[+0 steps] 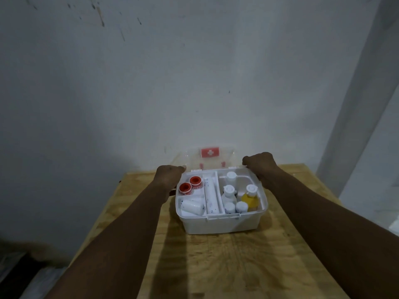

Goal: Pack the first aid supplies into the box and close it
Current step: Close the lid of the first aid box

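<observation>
A white first aid box (220, 224) stands on the wooden table (216, 266). Its clear lid (190, 157), marked with a red cross label, stands upright at the back. My left hand (169, 175) grips the lid's left edge, and my right hand (260, 164) grips its right edge. Inside, two red tape rolls (191, 185) and a white bandage roll (193, 206) lie in the left compartments. A long bandage roll (210, 195) fills the middle slot. White bottles (228, 194) and a yellow bottle (249, 199) stand on the right.
A pale wall rises close behind the table. A light pillar (354, 137) stands at the right. The floor at the lower left is dark.
</observation>
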{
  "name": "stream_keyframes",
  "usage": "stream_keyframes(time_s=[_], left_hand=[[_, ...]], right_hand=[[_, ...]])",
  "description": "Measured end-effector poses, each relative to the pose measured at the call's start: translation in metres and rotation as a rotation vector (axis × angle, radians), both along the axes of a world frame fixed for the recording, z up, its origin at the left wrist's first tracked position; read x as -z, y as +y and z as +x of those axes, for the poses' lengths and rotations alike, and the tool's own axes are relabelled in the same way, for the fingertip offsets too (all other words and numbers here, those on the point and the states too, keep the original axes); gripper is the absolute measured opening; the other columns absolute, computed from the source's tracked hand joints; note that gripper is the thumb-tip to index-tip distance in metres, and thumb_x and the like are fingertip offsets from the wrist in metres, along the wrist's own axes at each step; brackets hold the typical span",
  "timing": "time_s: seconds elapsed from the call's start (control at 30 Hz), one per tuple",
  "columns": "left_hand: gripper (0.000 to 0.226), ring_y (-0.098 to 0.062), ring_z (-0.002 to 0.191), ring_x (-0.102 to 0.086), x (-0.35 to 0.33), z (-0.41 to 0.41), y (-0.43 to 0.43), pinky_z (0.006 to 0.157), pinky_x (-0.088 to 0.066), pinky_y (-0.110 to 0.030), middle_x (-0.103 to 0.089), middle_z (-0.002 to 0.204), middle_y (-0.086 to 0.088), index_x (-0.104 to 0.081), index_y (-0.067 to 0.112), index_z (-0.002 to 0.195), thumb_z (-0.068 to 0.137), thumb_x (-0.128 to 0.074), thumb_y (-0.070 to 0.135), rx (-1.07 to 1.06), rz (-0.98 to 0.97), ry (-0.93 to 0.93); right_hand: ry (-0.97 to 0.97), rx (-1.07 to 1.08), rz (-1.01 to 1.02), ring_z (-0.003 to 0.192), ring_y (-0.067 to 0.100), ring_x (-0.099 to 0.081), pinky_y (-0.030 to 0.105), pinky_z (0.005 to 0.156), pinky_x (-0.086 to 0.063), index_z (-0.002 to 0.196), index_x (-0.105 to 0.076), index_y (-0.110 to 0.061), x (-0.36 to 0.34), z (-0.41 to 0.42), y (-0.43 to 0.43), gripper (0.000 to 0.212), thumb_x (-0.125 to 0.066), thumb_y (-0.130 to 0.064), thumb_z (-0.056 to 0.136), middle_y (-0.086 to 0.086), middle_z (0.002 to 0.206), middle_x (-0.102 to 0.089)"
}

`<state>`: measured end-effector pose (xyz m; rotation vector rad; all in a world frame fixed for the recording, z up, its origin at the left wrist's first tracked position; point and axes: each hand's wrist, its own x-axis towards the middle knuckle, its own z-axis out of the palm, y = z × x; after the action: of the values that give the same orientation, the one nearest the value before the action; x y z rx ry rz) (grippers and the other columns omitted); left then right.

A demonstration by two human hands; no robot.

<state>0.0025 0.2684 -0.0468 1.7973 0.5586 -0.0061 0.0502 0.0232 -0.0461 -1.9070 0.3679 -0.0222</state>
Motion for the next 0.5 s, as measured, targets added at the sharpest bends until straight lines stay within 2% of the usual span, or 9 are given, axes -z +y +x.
stream_keyframes(time_s=[0.1, 0.13, 0.2, 0.27, 0.37, 0.5], left_hand=[[0.029, -0.033, 0.098, -0.069, -0.005, -0.001, -0.002, 0.091, -0.058, -0.047, -0.071, 0.11, -0.015, -0.064, 0.009, 0.115, 0.097, -0.062, 0.032, 0.016, -0.034, -0.031], [0.029, -0.033, 0.099, -0.069, -0.006, -0.001, -0.004, 0.091, -0.058, -0.046, -0.072, 0.11, -0.014, -0.063, 0.009, 0.115, 0.098, -0.061, 0.033, 0.024, -0.044, -0.038], [0.031, -0.032, 0.101, -0.068, -0.01, -0.001, -0.006, 0.095, -0.056, -0.048, -0.072, 0.111, -0.012, -0.062, 0.011, 0.115, 0.1, -0.057, 0.038, 0.041, -0.063, -0.045], [0.038, -0.033, 0.103, -0.067, -0.014, -0.001, -0.007, 0.098, -0.054, -0.05, -0.071, 0.113, -0.01, -0.059, 0.011, 0.119, 0.099, -0.055, 0.043, 0.045, -0.098, -0.053], [0.047, -0.034, 0.108, -0.065, -0.02, -0.003, -0.005, 0.104, -0.049, -0.053, -0.068, 0.121, -0.01, -0.055, 0.014, 0.128, 0.098, -0.052, 0.05, 0.03, -0.14, -0.061], [0.051, -0.032, 0.119, -0.058, -0.029, -0.008, -0.002, 0.112, -0.039, -0.054, -0.065, 0.128, -0.008, -0.058, 0.014, 0.132, 0.101, -0.039, 0.051, 0.038, -0.152, -0.065]], right_hand=[[-0.059, 0.01, 0.074, 0.066, 0.03, -0.06, 0.035, 0.06, -0.048, 0.062, -0.058, -0.004, -0.001, -0.002, -0.002, 0.01, -0.065, -0.007, 0.068, 0.013, 0.067, -0.06], [-0.073, 0.008, 0.096, 0.072, 0.032, -0.066, 0.039, 0.065, -0.054, 0.066, -0.063, -0.004, -0.002, -0.003, -0.003, 0.003, -0.065, -0.006, 0.067, 0.014, 0.073, -0.066], [-0.084, -0.007, 0.137, 0.079, 0.032, -0.072, 0.044, 0.077, -0.061, 0.086, -0.069, -0.005, -0.004, -0.005, -0.006, 0.016, -0.067, -0.004, 0.071, 0.019, 0.092, -0.071], [-0.096, -0.029, 0.166, 0.08, 0.028, -0.072, 0.047, 0.083, -0.061, 0.096, -0.066, -0.006, -0.006, -0.006, -0.007, 0.018, -0.066, -0.001, 0.079, 0.02, 0.103, -0.07], [-0.112, -0.031, 0.185, 0.086, 0.029, -0.068, 0.053, 0.088, -0.058, 0.096, -0.065, -0.006, -0.011, -0.009, -0.01, 0.015, -0.066, -0.004, 0.081, 0.02, 0.106, -0.069], [-0.132, -0.003, 0.181, 0.098, 0.03, -0.07, 0.047, 0.085, -0.058, 0.096, -0.068, -0.007, -0.019, -0.015, -0.013, 0.016, -0.064, -0.01, 0.081, 0.015, 0.104, -0.072]])
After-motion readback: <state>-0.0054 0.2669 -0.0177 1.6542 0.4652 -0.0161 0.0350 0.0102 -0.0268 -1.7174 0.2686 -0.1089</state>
